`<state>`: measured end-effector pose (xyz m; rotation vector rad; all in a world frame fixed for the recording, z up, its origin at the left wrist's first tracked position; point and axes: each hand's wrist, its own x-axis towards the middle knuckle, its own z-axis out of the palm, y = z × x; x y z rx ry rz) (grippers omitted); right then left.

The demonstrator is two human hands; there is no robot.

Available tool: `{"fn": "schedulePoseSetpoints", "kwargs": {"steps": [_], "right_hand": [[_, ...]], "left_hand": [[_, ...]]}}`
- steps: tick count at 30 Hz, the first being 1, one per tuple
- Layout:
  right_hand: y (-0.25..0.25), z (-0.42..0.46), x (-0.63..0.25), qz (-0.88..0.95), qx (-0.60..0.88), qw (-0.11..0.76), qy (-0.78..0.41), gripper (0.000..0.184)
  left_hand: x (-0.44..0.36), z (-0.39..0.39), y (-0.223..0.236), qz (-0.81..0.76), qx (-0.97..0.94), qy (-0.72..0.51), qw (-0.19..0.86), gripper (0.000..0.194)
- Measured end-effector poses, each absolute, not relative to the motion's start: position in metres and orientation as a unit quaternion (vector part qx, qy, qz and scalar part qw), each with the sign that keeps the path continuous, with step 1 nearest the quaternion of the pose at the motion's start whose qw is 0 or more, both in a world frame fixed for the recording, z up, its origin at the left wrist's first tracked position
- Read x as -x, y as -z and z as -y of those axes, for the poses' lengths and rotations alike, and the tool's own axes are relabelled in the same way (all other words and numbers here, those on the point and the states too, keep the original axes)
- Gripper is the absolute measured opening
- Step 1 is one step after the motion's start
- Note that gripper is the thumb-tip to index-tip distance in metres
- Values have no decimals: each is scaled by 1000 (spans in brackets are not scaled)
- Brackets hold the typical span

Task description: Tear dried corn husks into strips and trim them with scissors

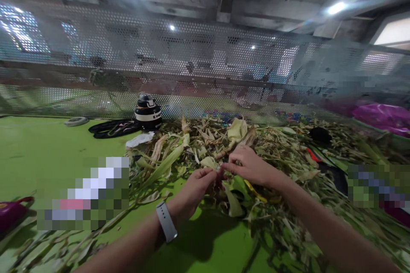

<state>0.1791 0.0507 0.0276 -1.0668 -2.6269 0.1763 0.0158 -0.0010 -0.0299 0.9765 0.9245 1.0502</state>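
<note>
My left hand (200, 181), with a pale watch band at the wrist, has its thumb and fingers pinched together. My right hand (248, 164) reaches in from the right, and its fingertips pinch close against those of the left. Between them is a piece of pale corn husk (209, 162), mostly hidden by the fingers. Just below hangs or lies a broader green-white husk leaf (233, 202); I cannot tell whether it joins the held piece. Around both hands spreads a heap of dry corn husks (205, 134). A yellow curved handle (255, 192) pokes out under my right wrist.
Behind the heap, a perforated metal panel (192, 64) runs across the green table (64, 140). A black jug (148, 111), a black strap-like item (117, 128) and a tape roll (76, 121) stand along it. Right lie a black-and-red tool (329, 170) and a purple bag (384, 117).
</note>
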Motion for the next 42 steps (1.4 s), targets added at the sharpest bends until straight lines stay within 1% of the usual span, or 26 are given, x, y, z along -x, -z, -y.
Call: {"fn": "schedulePoseSetpoints", "kwargs": {"steps": [2, 5, 7, 10, 12, 13, 14, 17, 19, 22, 25, 27, 32, 35, 38, 40, 42], "right_hand": [[-26, -56, -182, 921, 354, 151, -59, 44], [-23, -62, -184, 930, 328, 162, -23, 40], [-23, -61, -183, 928, 320, 188, 3, 36], [-27, -50, -179, 891, 338, 301, 47, 28], [-30, -39, -174, 858, 360, 362, 53, 26], [-30, -33, -171, 856, 368, 361, 33, 28], [-28, -29, -167, 863, 374, 339, -2, 29], [-18, -22, -156, 881, 390, 241, -115, 25], [-7, -22, -150, 874, 412, 217, -139, 22], [5, -25, -145, 863, 435, 222, -125, 22], [10, -27, -145, 870, 416, 236, -119, 22], [10, -28, -147, 877, 390, 235, -152, 24], [7, -32, -149, 864, 358, 209, -285, 35], [7, -30, -148, 860, 347, 188, -324, 36], [3, -26, -149, 866, 351, 181, -306, 38], [-4, -24, -153, 874, 370, 216, -228, 36], [-12, -25, -158, 867, 394, 282, -118, 30]], "left_hand": [[-15, 2, 29, -420, -442, -449, 654, 31], [-16, 2, 28, -437, -470, -440, 628, 35], [-16, 1, 29, -436, -457, -454, 629, 33], [-16, -2, 31, -412, -398, -500, 649, 30], [-16, -4, 30, -389, -375, -538, 647, 29], [-16, -4, 29, -377, -368, -557, 642, 28], [-16, -4, 27, -365, -360, -575, 637, 28], [-17, -3, 23, -339, -324, -611, 638, 27], [-18, -2, 22, -341, -305, -617, 641, 24], [-19, -2, 24, -350, -291, -622, 638, 18], [-19, -5, 27, -341, -272, -631, 642, 18], [-19, -6, 28, -336, -269, -633, 644, 19], [-14, -9, 25, -362, -273, -635, 625, 21], [-10, -11, 21, -373, -259, -649, 611, 21], [-7, -12, 19, -373, -256, -637, 624, 24], [-7, -13, 18, -356, -253, -626, 646, 24], [-7, -12, 19, -336, -260, -619, 660, 22]]}}
